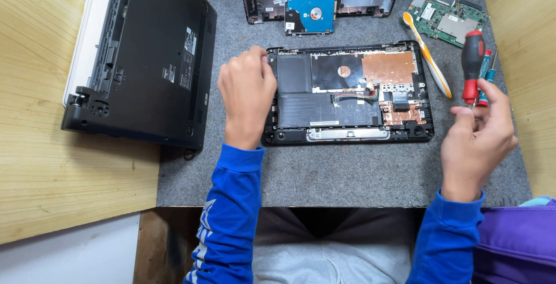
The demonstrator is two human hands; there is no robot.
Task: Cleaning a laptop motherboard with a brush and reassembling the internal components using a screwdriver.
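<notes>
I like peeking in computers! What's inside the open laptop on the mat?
Inside the open laptop you can see a flat black battery, coloured wires and copper plates. The left hand covers its left edge.

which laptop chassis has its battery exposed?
The small opened laptop base at centre, touched by the left hand; the closed black laptop at left shows only its bottom cover.

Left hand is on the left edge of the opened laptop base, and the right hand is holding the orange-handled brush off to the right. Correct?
Not quite. In the head view the right hand holds a red-and-black screwdriver, not the brush. The orange-handled brush lies untouched on the grey mat. The left hand does rest on the left edge of the opened laptop base.
</notes>
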